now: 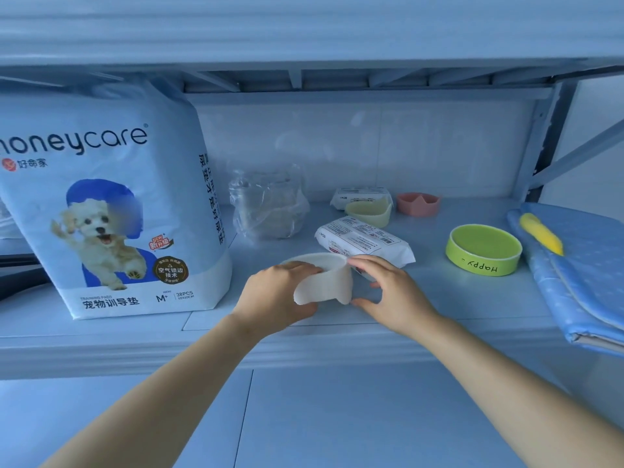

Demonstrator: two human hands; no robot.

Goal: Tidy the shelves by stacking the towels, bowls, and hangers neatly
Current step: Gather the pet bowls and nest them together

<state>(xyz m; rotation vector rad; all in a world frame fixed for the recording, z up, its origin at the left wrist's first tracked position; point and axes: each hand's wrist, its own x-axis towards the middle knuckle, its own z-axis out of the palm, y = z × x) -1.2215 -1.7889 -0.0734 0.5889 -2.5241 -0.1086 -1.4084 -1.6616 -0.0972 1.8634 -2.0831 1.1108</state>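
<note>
A white bowl [324, 280] with scalloped feet sits near the front of the shelf [439, 298]. My left hand [275, 295] grips its left side, fingers curled over the rim. My right hand [388, 292] holds its right side between thumb and fingers. Farther back stand a pale yellow bowl [368, 212] and a pink bowl [418, 203], apart from each other. A green bowl [483, 249] marked "Happy" stands to the right.
A big pet-pad bag [111, 204] fills the shelf's left. A crumpled clear plastic bag [268, 206] lies behind the white bowl. Two wipe packs [364, 239] lie mid-shelf. A folded blue cloth [584, 268] with a yellow item [540, 233] overhangs the right edge.
</note>
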